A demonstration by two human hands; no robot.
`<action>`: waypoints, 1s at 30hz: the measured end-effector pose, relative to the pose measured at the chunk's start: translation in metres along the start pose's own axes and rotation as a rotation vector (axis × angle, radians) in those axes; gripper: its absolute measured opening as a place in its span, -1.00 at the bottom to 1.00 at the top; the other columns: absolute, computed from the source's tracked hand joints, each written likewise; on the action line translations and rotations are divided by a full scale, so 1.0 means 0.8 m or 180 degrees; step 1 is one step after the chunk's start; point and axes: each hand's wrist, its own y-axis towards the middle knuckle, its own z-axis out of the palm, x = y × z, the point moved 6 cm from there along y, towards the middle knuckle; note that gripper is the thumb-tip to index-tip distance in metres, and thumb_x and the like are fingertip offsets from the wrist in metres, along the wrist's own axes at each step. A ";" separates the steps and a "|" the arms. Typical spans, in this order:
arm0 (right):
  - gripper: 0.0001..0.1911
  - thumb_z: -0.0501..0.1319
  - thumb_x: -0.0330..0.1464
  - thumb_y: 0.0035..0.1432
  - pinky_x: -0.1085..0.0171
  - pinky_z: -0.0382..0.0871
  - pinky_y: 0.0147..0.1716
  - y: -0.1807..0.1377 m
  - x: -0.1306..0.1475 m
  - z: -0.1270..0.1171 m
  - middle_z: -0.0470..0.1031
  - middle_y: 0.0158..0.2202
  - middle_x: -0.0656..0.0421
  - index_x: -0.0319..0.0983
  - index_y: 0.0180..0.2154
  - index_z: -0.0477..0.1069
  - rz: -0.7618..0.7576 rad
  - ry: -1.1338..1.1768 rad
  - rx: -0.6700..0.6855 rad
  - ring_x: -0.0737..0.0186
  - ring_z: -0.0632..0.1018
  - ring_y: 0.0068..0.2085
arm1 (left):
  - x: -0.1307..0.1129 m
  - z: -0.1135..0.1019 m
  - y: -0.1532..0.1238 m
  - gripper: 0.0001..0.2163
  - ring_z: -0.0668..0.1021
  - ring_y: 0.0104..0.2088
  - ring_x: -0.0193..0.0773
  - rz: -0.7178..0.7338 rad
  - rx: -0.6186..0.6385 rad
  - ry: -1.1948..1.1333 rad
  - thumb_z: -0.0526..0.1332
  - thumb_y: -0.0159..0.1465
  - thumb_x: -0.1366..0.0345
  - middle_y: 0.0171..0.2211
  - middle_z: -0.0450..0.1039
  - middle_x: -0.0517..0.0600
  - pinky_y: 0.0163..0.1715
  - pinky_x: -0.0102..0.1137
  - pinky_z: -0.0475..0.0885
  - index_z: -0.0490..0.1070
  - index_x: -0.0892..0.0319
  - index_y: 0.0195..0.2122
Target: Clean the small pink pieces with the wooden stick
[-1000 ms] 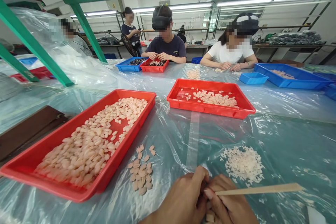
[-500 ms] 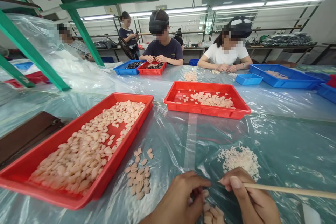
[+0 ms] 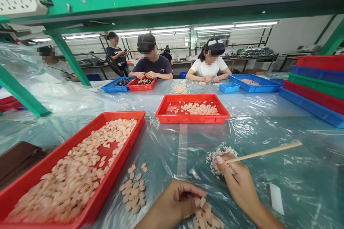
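Two red trays hold pale pieces on the plastic-covered table: the large red tray at the near left, heaped too thickly to count, and the smaller red tray further back in the middle, with a thin scatter. Just right of the large tray lies one loose patch of roughly twenty pale pieces on the plastic. Next comes the left hand, its fingers curled down and closed on a piece at the top of a small pile at the bottom edge. Right of it, one heap of small white bits lies on the sheet, partly under the right hand, whose thumb and fingers are pinched shut around one wooden stick; the stick slants up to the right. Across the table four people are in view, two of them seated at one red and three blue trays. At the far right stand five stacked trays, red, blue and green.
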 end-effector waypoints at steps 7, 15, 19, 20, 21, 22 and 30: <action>-0.79 0.11 -0.29 0.29 0.23 0.42 -0.35 0.004 -0.007 0.003 0.49 -0.34 0.22 -0.27 -0.28 0.43 -0.0181 -0.0090 0.0023 0.30 0.53 -0.36 | -0.030 0.010 -0.012 -0.66 0.46 -0.17 -0.11 0.1182 -0.0235 0.2379 0.29 0.12 0.18 -0.20 0.41 0.12 -0.17 -0.33 0.36 0.48 0.22 -0.10; -0.76 0.16 -0.32 0.26 0.15 0.45 -0.25 0.009 -0.017 0.006 0.45 -0.07 0.12 -0.24 -0.05 0.37 -0.0014 -0.0169 0.0155 0.21 0.54 -0.20 | 0.006 0.054 -0.004 -0.46 0.51 -0.27 0.00 0.1580 0.0158 0.4884 0.34 0.06 0.13 -0.20 0.42 0.10 -0.35 -0.26 0.45 0.30 0.13 0.06; -0.75 0.16 -0.32 0.26 0.14 0.45 -0.24 0.009 -0.021 0.008 0.44 -0.06 0.12 -0.24 -0.04 0.37 0.0093 -0.0213 0.0197 0.19 0.54 -0.19 | 0.010 0.074 -0.006 -0.55 0.52 -0.38 -0.11 0.2223 0.0015 0.5086 0.27 0.10 0.00 -0.31 0.44 0.04 -0.56 -0.43 0.37 0.37 0.16 -0.08; -0.75 0.16 -0.32 0.26 0.13 0.45 -0.24 0.009 -0.021 0.009 0.44 -0.06 0.12 -0.24 -0.04 0.36 0.0104 -0.0221 0.0212 0.19 0.54 -0.18 | 0.010 0.077 -0.007 -0.60 0.52 -0.41 -0.15 0.2419 -0.0039 0.5071 0.25 0.12 -0.01 -0.35 0.44 0.02 -0.60 -0.45 0.33 0.38 0.17 -0.14; -0.75 0.16 -0.32 0.26 0.13 0.45 -0.24 0.009 -0.022 0.010 0.44 -0.06 0.12 -0.24 -0.04 0.36 0.0108 -0.0228 0.0231 0.19 0.54 -0.18 | 0.009 0.079 -0.008 -0.63 0.51 -0.43 -0.18 0.2613 -0.0107 0.5031 0.23 0.14 0.00 -0.37 0.44 0.00 -0.62 -0.47 0.30 0.38 0.17 -0.17; -0.74 0.16 -0.32 0.26 0.13 0.45 -0.24 0.009 -0.022 0.011 0.44 -0.05 0.12 -0.24 -0.03 0.36 0.0109 -0.0233 0.0248 0.19 0.54 -0.18 | 0.008 0.080 -0.010 -0.65 0.51 -0.46 -0.21 0.2812 -0.0188 0.4967 0.21 0.16 -0.01 -0.39 0.43 -0.02 -0.63 -0.47 0.28 0.37 0.16 -0.19; -0.79 0.15 -0.30 0.26 0.18 0.46 -0.29 0.003 -0.029 0.014 0.48 -0.15 0.16 -0.25 -0.11 0.40 0.0029 -0.0130 0.0273 0.24 0.55 -0.26 | 0.010 0.076 -0.012 -0.79 0.48 -0.58 -0.33 0.3646 -0.0875 0.4758 0.07 0.32 0.10 -0.49 0.42 -0.11 -0.67 -0.49 0.18 0.34 0.11 -0.24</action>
